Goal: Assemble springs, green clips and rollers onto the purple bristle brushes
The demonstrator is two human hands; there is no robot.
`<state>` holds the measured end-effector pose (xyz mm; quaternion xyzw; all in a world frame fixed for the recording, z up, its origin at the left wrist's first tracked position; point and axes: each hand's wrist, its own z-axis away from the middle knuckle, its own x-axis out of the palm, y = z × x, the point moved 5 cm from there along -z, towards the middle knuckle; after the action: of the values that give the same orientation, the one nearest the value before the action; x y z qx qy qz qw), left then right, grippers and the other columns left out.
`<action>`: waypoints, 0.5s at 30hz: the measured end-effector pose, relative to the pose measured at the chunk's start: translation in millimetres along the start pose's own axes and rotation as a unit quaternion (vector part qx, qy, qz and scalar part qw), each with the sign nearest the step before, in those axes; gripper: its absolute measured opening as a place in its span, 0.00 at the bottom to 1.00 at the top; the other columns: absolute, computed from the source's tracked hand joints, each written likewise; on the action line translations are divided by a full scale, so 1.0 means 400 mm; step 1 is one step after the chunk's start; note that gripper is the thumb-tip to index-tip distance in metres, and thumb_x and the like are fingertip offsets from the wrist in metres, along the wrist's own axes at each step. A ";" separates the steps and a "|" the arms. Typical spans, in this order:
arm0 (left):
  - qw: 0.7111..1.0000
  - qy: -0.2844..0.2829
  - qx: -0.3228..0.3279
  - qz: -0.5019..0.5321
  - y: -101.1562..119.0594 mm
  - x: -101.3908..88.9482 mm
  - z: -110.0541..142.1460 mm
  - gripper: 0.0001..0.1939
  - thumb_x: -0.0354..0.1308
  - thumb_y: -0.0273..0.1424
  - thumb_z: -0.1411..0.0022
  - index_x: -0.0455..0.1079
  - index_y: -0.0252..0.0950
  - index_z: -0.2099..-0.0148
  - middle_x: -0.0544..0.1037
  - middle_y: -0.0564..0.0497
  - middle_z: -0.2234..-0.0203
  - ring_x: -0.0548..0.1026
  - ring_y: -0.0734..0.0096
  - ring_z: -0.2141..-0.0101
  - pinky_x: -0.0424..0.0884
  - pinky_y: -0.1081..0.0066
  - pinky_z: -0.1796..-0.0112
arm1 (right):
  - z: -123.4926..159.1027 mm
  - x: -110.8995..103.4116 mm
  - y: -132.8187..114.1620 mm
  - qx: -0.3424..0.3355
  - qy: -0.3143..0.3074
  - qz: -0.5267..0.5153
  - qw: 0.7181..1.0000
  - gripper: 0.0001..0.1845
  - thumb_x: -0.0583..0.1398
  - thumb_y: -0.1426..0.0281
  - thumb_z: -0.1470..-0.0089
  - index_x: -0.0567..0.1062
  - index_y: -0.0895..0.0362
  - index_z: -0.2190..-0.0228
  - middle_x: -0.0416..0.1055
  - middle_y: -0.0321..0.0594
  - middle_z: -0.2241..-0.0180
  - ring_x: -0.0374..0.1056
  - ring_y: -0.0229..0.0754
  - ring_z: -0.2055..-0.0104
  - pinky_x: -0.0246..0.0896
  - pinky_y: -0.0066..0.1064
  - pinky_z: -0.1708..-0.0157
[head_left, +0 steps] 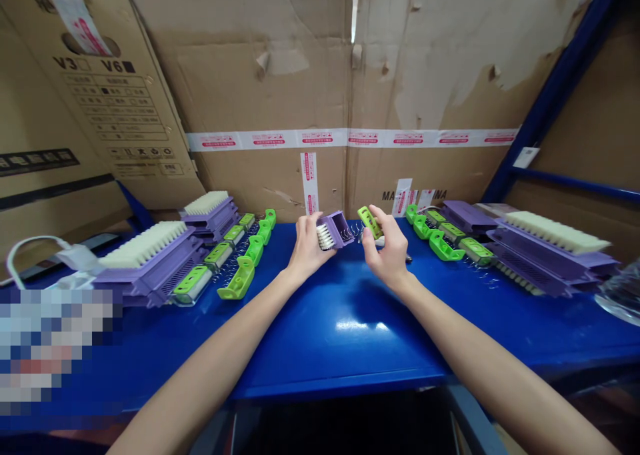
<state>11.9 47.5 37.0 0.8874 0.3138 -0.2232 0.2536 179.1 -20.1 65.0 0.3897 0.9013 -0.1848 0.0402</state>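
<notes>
My left hand (306, 243) is closed around a purple brush housing (342, 228) with white bristles, held tilted so its hollow end faces right. A thin coil spring (355, 230) sticks out of that opening; whether it touches the green part is unclear. My right hand (390, 247) pinches a slotted green part (369, 221) between thumb and fingers, a short gap to the right of the housing. Something pale, partly hidden, shows below the right fingers. Both hands are above the blue table (345, 335).
Purple brushes with cream bristles are stacked at left (145, 248) and right (555, 231). Beside them run rows of green brackets (237, 278), green-topped pieces (193, 280) and loose springs (240, 247). A white charger (77, 257) lies far left. Cardboard (260, 88) walls the back.
</notes>
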 end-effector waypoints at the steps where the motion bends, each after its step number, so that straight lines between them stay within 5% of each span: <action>1: 1.000 0.003 -0.006 0.013 0.002 0.002 0.001 0.39 0.68 0.32 0.54 0.52 0.39 0.43 0.63 0.45 0.53 0.64 0.57 0.50 0.64 0.57 0.50 | 0.002 0.002 -0.009 -0.013 -0.004 -0.004 1.000 0.23 0.53 0.68 0.44 0.65 0.56 0.46 0.71 0.48 0.60 0.68 0.47 0.61 0.67 0.42 0.60; 8: 0.997 0.014 -0.060 0.042 -0.002 -0.001 0.004 0.39 0.70 0.35 0.56 0.53 0.40 0.46 0.63 0.46 0.54 0.68 0.58 0.51 0.67 0.58 0.51 | 0.005 0.005 -0.021 -0.061 0.005 -0.024 0.998 0.24 0.52 0.71 0.41 0.63 0.53 0.43 0.70 0.48 0.52 0.67 0.48 0.51 0.66 0.45 0.52; 15: 0.996 0.030 -0.053 0.063 0.008 0.014 0.015 0.41 0.71 0.37 0.57 0.50 0.39 0.46 0.64 0.44 0.52 0.68 0.58 0.49 0.67 0.58 0.50 | 0.016 0.027 -0.024 -0.072 -0.046 -0.014 0.996 0.25 0.54 0.70 0.41 0.62 0.53 0.42 0.71 0.47 0.52 0.68 0.48 0.53 0.66 0.44 0.53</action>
<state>16.4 44.2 30.2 0.8970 0.2760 -0.1635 0.3042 164.4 -21.0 59.7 0.3640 0.9149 -0.1380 0.1070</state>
